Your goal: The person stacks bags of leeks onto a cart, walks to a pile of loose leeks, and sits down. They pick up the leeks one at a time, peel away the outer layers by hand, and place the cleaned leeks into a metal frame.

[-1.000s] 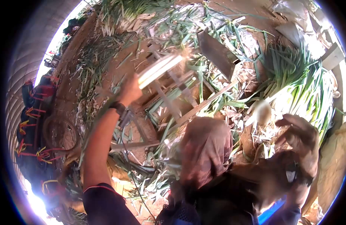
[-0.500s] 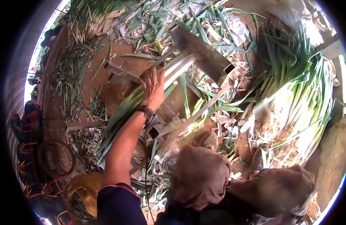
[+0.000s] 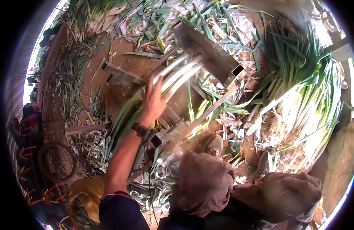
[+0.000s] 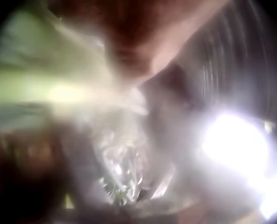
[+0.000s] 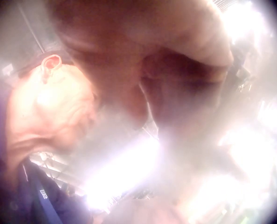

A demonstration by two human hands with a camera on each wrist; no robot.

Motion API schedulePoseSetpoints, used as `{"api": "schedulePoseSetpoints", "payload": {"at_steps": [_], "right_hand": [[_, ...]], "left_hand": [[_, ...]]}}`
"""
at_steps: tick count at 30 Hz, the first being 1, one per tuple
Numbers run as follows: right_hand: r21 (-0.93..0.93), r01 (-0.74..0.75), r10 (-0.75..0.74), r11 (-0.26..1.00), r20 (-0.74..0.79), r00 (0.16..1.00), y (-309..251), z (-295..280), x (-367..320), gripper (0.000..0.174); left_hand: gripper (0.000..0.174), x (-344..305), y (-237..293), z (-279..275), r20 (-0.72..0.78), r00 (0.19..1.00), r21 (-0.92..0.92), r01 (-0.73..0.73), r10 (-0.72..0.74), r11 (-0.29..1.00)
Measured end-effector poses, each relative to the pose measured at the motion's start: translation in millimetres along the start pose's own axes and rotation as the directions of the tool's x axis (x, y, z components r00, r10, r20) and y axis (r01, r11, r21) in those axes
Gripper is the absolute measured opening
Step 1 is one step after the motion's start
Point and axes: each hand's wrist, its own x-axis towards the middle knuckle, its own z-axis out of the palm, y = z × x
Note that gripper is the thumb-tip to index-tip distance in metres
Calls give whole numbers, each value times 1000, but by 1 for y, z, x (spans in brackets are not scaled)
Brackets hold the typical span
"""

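In the head view my left hand [image 3: 153, 101] rests on a few leeks [image 3: 180, 78], its fingers spread and nearly straight over them. Their pale root ends lie against a metal channel [image 3: 209, 53], and the green leaves trail back under my forearm. Up close in the left wrist view, the hand [image 4: 138, 42] is blurred above a pale green stalk [image 4: 63, 93]. My right hand [image 5: 175, 74] shows only in the right wrist view, large and blurred, its fingers loosely bent with nothing visible between them. In the head view it is hidden about my knees.
A big leek bundle [image 3: 299, 96] lies at the right, another pile [image 3: 85, 17] at the far left. Stripped leaves litter the ground. A metal frame [image 3: 173, 134] stands before my knees [image 3: 203, 180]. At the left are a wheel-like ring [image 3: 57, 161] and a yellow cloth [image 3: 87, 197].
My left hand has brought the leeks down from the air onto the metal frame, root ends toward the channel, and its fingers have loosened over them. My right hand has dropped out of the head view.
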Motion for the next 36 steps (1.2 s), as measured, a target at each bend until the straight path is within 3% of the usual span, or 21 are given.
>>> {"api": "schedulePoseSetpoints", "payload": {"at_steps": [2,4,5,7,11,12,14,15,18,19,21,22,24,26,28,30,32,33,34,36], "right_hand": [[-4,2,-2,1000,3,1000,0,0,-1,19],[-9,7,-7,1000,0,1000,0,-1,-2,19],[-12,8,-8,1000,-2,1000,1,-2,-4,19],[-21,14,-14,1000,-1,1000,2,-5,-8,19],[-24,6,-6,1000,-12,1000,3,-5,-9,19],[-19,-4,4,1000,-18,1000,2,-4,-7,19],[-17,-21,20,1000,-32,999,2,-6,-8,19],[-21,-24,23,999,-42,999,2,-8,-8,20],[-19,-46,44,999,-60,997,-2,-12,-10,20],[-20,-52,50,998,-64,997,-3,-11,-11,21],[-19,-59,58,998,-67,996,-4,-10,-10,21],[-22,-66,64,998,-69,996,-4,-8,-9,21],[-23,-70,68,997,-71,995,-8,-7,-9,22],[-22,-92,90,996,-80,993,-11,-4,-3,22],[-14,-123,121,992,-99,988,-14,-5,-2,23],[25,-197,198,980,-150,969,-19,-8,3,24],[34,-291,291,956,-216,932,-26,-8,6,24],[269,-120,234,956,-446,864,-25,-9,4,27],[401,110,206,909,-663,720,-27,-21,-7,32],[411,-219,445,885,-609,657,-55,-74,-51,43]], "left_hand": [[56,13,-21,0,-136,990,-114,29,-45,993],[40,14,-30,-12,-105,994,272,18,11,962],[40,13,-37,-13,-106,994,272,13,16,962],[27,11,-47,-4,-110,993,497,87,-37,863],[15,27,-28,-13,-236,967,449,20,97,893],[15,35,-26,-10,-233,968,451,22,93,892],[19,47,-25,-11,-27,980,416,191,-198,889],[19,47,-21,-11,-33,981,413,189,-192,891],[49,25,-7,-7,-159,986,248,93,-54,964],[49,15,-1,-4,-159,986,249,89,-50,964],[60,-4,17,1,-98,962,449,-187,256,874],[60,-8,14,6,-99,962,446,-186,255,876],[66,-10,0,19,198,895,420,-445,399,790],[59,14,-19,19,156,902,699,-389,402,600],[55,29,-22,5,33,930,620,-306,365,723],[54,32,-32,5,40,919,584,-339,391,738],[57,26,-28,7,43,916,504,-364,398,783],[58,24,-25,9,33,922,453,-358,387,816],[59,23,-19,8,30,920,382,-371,390,846],[60,33,-28,22,27,904,286,-416,426,863]]}}
